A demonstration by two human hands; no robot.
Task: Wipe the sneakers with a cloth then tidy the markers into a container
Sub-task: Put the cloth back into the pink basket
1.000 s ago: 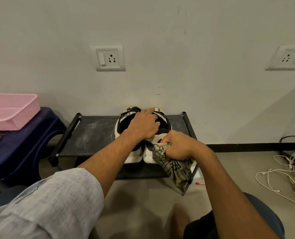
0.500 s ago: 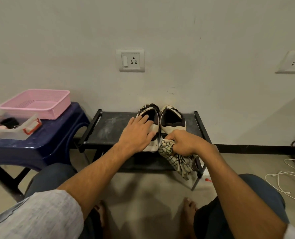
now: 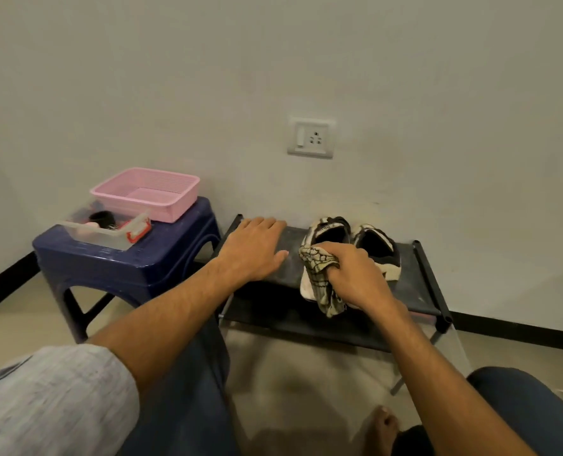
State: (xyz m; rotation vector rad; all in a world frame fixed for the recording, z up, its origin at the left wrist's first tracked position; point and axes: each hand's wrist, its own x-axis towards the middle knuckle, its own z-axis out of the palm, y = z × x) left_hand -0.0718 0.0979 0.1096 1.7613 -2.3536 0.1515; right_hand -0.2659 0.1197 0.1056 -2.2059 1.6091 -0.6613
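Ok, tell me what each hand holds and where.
The right hand grips the patterned cloth, bunched near its top end, the rest hanging. The left hand holds nothing, flat over the shoe rack.

I log: floor (image 3: 306, 373) | carries black rack (image 3: 415, 284) and blue stool (image 3: 161, 255), just beside each other | rack top: two sneakers (image 3: 375, 248) side by side, right half | stool top: pink basket (image 3: 171, 209) behind, clear box (image 3: 102, 236) in front
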